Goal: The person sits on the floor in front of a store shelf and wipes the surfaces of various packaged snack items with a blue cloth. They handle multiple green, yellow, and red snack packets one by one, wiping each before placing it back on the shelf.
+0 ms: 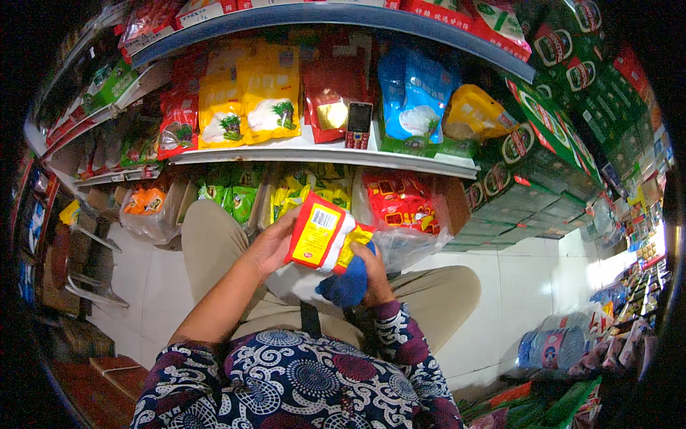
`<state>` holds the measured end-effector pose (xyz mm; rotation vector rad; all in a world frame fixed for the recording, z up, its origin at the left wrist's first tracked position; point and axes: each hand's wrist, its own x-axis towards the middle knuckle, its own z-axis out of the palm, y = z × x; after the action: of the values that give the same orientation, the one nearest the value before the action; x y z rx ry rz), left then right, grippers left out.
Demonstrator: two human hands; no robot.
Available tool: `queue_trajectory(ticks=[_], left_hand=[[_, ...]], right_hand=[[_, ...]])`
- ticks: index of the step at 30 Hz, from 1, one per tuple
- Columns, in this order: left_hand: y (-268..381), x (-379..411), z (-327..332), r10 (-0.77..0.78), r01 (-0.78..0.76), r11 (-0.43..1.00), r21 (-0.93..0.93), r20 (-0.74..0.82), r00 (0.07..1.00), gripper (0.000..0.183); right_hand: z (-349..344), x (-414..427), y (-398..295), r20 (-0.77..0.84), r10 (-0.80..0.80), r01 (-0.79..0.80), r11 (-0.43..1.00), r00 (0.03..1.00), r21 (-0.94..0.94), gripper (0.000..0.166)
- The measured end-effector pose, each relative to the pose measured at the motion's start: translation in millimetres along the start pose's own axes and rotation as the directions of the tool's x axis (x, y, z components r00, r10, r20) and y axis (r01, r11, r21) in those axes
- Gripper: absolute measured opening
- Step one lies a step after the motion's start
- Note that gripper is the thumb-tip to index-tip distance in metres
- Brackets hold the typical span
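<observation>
A red, white and yellow plastic packet (315, 234) with a barcode is held up over my lap. My left hand (274, 242) grips it by its left side. In my right hand (377, 273) is a bunched blue cloth (344, 282), and that thumb presses on the packet's yellow right end. The cloth partly hides the packet's lower right corner. Just beyond the packet sits a box of yellow packets (286, 194); beside it, in clear plastic lining, are red packets (402, 201).
Overhanging the boxes is a white shelf edge (321, 156) with yellow bags (270, 94), blue bags (420, 91) and a mobile phone (358, 126). Green cartons (528, 177) are stacked at right. A metal-legged stand (94, 289) is left; large water bottles (554, 343) stand lower right.
</observation>
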<state>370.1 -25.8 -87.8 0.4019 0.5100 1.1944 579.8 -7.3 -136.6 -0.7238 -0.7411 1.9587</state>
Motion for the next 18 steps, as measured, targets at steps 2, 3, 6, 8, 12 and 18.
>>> queue_trajectory(ticks=[2, 3, 6, 8, 12, 18], left_hand=[[-14.5, 4.3, -9.3, 0.052, -0.054, 0.997, -0.063, -0.037, 0.998, 0.052], [-25.8, 6.3, -18.3, 0.069, -0.075, 0.992, -0.098, -0.064, 0.996, 0.055], [-52.1, 13.3, -41.2, -0.001, -0.009, 0.990, -0.138, -0.073, 0.997, 0.059], [-52.7, 18.6, -52.2, -0.044, 0.019, 0.980, -0.198, -0.119, 0.992, 0.058], [-73.9, 20.6, -97.4, -0.035, 0.016, 0.980, -0.198, -0.092, 0.995, 0.056], [-96.6, 29.3, -120.1, -0.104, 0.126, 0.928, -0.351, 0.081, 0.991, 0.054]], right_hand=[[1.8, 6.4, 1.2, -0.130, -0.068, 0.073, 0.997, 0.989, 0.028, 0.038], [1.5, 9.5, -0.7, -0.133, -0.119, 0.110, 0.992, 0.984, -0.068, 0.036], [9.9, 8.8, 3.0, -0.080, -0.278, 0.211, 0.859, 0.957, -0.466, 0.026], [18.8, 5.8, 13.3, 0.255, -0.464, 0.481, 0.475, 0.848, -0.737, 0.026], [45.6, -8.3, 31.8, 0.572, -0.242, 0.603, 0.070, 0.783, -0.795, 0.034], [63.1, -3.3, 25.3, 0.480, -0.347, 0.554, 0.154, 0.806, -0.818, 0.044]])
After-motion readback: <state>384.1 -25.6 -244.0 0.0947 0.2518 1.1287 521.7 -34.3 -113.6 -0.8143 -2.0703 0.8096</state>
